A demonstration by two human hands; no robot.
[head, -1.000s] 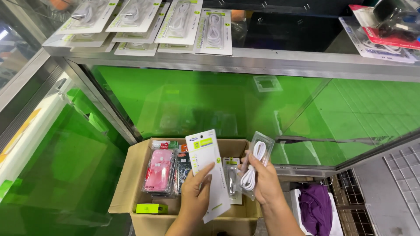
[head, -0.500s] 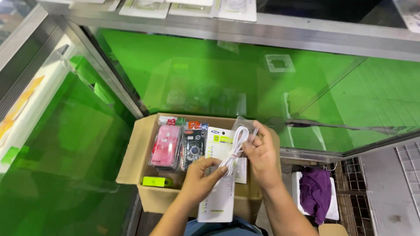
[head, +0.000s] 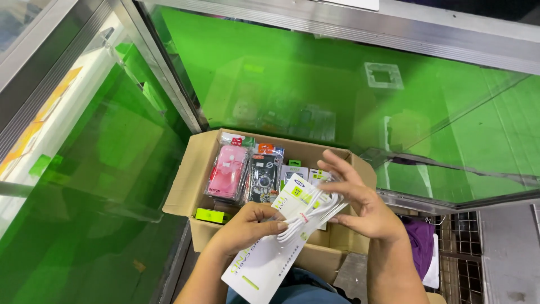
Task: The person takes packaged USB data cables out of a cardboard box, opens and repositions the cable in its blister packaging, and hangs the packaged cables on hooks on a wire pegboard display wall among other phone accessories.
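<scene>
Moved: coiled white cable (head: 312, 214) now across long white card sleeve (head: 264, 256), lower over brown cardboard box (head: 191, 180).
Left hand (head: 244, 228): pinching sleeve and cable.
Right hand (head: 360, 205): fingers curled round cable loops.
Handling: probably light, floppy, slippery; best gripped at the bundle's middle.

Both forearms were bare, no sleeves; left hand (head: 244, 228) and right hand (head: 360, 205) wore nothing, blue denim trousers (head: 304, 288) below.

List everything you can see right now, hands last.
cable: one, white, coiled, between both hands
card: one, white and green, under the cable
box: one, brown cardboard, open, below the glass
pink case: one, packaged, in the box, left
dark case: one, packaged, beside the pink case
glass case: green-lined, metal-framed, above the box
purple cloth: one, right of the box
left hand: holds card and cable
right hand: holds cable
</scene>
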